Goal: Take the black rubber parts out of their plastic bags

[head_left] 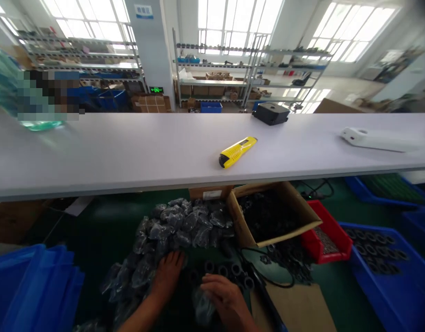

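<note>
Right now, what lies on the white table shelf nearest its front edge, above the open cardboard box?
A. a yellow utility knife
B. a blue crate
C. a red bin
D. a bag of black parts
A. The yellow utility knife lies flat on the white table close to its front edge, just above and left of the open cardboard box; the bins and crates all sit lower down.

left hand [167, 272] grip: unclear | bagged parts [178, 226]: blurred | blue bin [399, 295]: cut off at edge
</note>
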### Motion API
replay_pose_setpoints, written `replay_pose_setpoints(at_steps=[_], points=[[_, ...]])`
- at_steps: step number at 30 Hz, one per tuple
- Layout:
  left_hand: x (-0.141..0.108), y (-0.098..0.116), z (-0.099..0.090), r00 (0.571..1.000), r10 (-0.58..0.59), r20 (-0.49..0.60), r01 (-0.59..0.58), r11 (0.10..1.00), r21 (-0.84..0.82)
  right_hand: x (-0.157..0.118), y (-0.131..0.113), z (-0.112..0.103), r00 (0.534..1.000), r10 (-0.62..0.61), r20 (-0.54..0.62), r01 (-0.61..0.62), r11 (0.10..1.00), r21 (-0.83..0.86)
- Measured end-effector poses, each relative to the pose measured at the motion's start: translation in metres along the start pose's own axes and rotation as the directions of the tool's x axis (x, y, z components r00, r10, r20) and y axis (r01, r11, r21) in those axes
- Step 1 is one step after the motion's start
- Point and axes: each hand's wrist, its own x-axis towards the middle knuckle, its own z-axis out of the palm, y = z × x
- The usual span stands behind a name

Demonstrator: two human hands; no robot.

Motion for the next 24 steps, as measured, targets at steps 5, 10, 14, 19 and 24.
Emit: replay_pose_setpoints(at_steps=[5, 10, 14, 19, 24], points=[[0.026, -0.005, 0.001, 0.994, 0.096, 0.054, -0.098, 0.995, 0.035, -0.015, -0.019, -0.004, 0.924, 0.288, -0.251, -0.21, 0.932, 0.297], [0.015, -0.004, -0.017, 1.0, 0.017, -0.007, -0.019, 0.971, -0.236, -0.026, -0.01, 0.011, 0.782, 0.501, -0.371, -0.276, 0.812, 0.514], [-0.018, 0.015, -0.032, 0.993, -0.121, -0.01, 0.097, 0.84, -0.534, -0.025, -0.013, 0.031, 0.782, 0.466, -0.415, -0.306, 0.865, 0.397], [-0.063, 0.071, -0.037, 0.959, -0.185, 0.213, 0.197, -0.104, -0.975, -0.024, -0.032, 0.039, 0.909, 0.232, -0.345, -0.15, 0.957, 0.249], [-0.083, 0.107, -0.034, 0.928, -0.226, 0.295, 0.175, -0.435, -0.883, -0.038, -0.024, 0.03, 0.931, 0.002, -0.366, 0.036, 0.995, 0.098]])
